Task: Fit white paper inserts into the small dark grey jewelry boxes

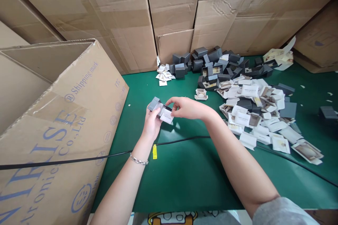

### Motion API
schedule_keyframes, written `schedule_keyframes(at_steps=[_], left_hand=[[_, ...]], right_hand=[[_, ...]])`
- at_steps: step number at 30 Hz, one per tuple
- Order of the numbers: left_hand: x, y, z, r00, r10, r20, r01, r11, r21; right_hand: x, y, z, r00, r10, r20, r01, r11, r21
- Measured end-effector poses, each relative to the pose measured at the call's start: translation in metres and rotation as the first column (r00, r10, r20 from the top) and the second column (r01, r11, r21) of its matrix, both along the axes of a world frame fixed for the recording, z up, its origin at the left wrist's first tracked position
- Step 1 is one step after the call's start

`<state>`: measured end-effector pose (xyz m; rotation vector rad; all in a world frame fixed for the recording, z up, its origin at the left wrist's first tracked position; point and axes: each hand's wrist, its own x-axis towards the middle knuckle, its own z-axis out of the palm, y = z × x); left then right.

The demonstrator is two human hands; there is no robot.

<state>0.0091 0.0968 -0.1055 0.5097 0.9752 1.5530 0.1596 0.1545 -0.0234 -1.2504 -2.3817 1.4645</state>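
Note:
Over the green table, my left hand point(152, 123) is closed around a small dark grey box point(154, 103). A white printed insert point(166, 116) sticks out at the box's right side. My right hand point(182, 107) has its thumb and fingertips on the insert's upper right edge, in a pinch. The inside of the box is mostly covered by my fingers. Nearest to my right hand on the table lies a small folded white insert point(201, 94).
A heap of dark grey boxes point(211, 58) lies along the back, with a pile of white inserts point(249, 91) before it. A large open carton point(87, 112) stands at left. A black cable point(185, 139) with a yellow tag point(154, 151) crosses the green table point(185, 175).

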Motion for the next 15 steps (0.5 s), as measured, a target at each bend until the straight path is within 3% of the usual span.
schedule_keyframes(at_steps=[6, 10, 15], left_hand=[[-0.003, -0.002, 0.001, 0.999, -0.023, -0.033, 0.022, 1.0, -0.015], [-0.003, -0.003, 0.001, 0.998, -0.047, -0.046, 0.046, 0.999, -0.009], [-0.003, -0.003, 0.0, 0.997, -0.057, -0.059, 0.058, 0.998, 0.025]], right_hand=[[-0.004, -0.003, 0.0, 0.994, -0.071, -0.084, 0.083, 0.984, 0.157], [-0.009, -0.004, -0.002, 0.977, -0.111, -0.183, 0.161, 0.945, 0.285], [-0.015, -0.003, -0.009, 0.974, -0.088, -0.208, 0.163, 0.912, 0.376]])
